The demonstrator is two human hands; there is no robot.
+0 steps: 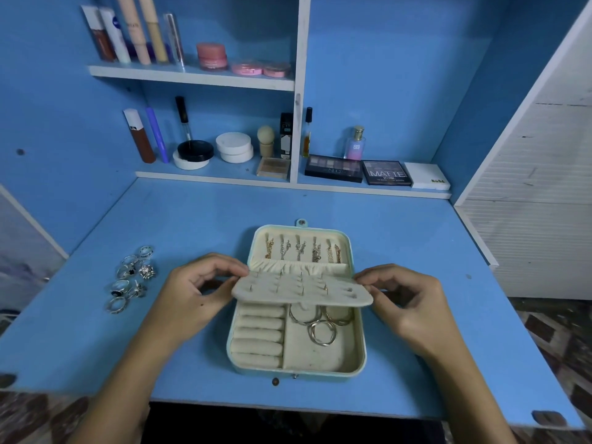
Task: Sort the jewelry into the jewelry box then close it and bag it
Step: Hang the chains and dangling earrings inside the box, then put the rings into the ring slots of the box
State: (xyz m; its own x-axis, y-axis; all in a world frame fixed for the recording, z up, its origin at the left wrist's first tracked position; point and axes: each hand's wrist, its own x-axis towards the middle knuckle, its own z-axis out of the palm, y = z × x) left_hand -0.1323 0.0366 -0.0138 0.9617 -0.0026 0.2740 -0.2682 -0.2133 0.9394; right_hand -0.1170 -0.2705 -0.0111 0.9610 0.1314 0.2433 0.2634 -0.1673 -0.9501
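A pale blue jewelry box (360, 354) lies open on the blue desk, cream inside. Chains (301, 249) hang in its lid. A cream earring flap (301, 291) with studs is lifted across the middle; my left hand (198, 290) pinches its left end and my right hand (403, 299) pinches its right end. Below the flap are ring rolls (258, 338) and a compartment with hoop bangles (320, 328). Several silver rings (131, 278) lie loose on the desk to the left of my left hand.
Shelves at the back hold cosmetics: tubes (134, 33), pink jars (211, 56), white jars (235, 147), a perfume bottle (355, 144) and eyeshadow palettes (386, 173). A white panel (544, 203) stands at the right. The desk's front edge (288, 408) is close.
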